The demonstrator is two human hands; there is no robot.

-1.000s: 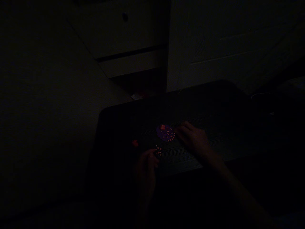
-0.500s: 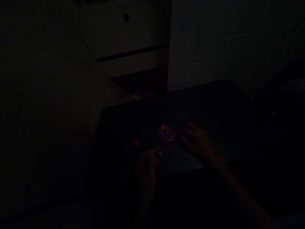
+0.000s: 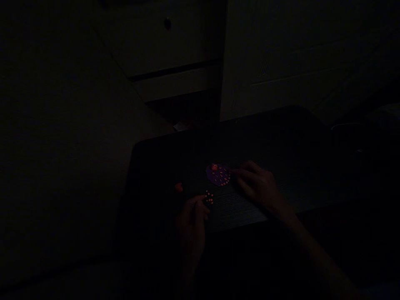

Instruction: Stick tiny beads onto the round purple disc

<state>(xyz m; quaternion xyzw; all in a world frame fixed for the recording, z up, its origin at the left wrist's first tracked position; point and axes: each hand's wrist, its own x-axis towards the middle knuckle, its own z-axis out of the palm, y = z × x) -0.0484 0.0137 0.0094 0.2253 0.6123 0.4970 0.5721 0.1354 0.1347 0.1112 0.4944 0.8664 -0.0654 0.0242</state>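
The light is very low and much of the detail is lost. Nearest is the left hand [image 3: 191, 221], fingers curled and thumb drawn in close to the forefinger, leaving only a narrow gap if any; whether something is pinched there cannot be told. Its forefinger reaches to the left side of a loose cluster of small orange pieces [image 3: 210, 200] on the dark desk [image 3: 275, 137]. The near edge of the desk slants up toward the right, and the right forearm crosses over it.

A little farther, the right hand [image 3: 256, 183] comes in from the right, fingers bent and tips brought narrowly together at the right rim of a purple disc [image 3: 210, 176]; it is too dark to tell if they hold a piece or touch the disc. The disc lies beyond the cluster, dotted with small orange bits, with a larger orange lump [image 3: 214, 166] at its far side. A red piece [image 3: 178, 187] lies to the left, well apart from the disc.

Desk surface stretches beyond the disc and to the right of the right hand. Past the far edge, a pale scrap [image 3: 179, 126] shows below a cabinet [image 3: 175, 46], with a pale panel [image 3: 265, 96] to the right.
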